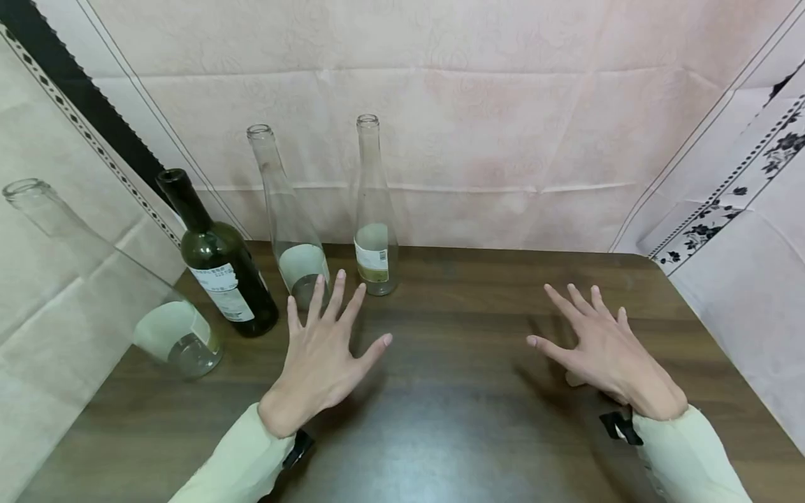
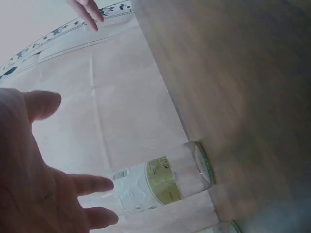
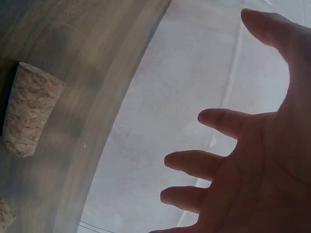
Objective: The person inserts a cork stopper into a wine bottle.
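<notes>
A dark wooden counter [image 1: 478, 391] carries four bottles at far left. The left hand [image 1: 323, 349] hovers spread, empty, just before a clear bottle [image 1: 375, 216]. The right hand [image 1: 600, 346], fingers splayed, hangs above a cork [image 3: 31, 109].

Counter [image 1: 465, 391]: four bottles along its back-left part. Leftmost bottle [image 1: 170, 335] at the left edge; second bottle [image 1: 220, 272] behind and to its right; third bottle [image 1: 295, 258] and fourth bottle [image 1: 375, 251] at the back wall. Left hand [image 1: 323, 349] before the third; right hand [image 1: 604, 349] well to the right, above a cork [image 3: 29, 109] lying on the counter.
</notes>
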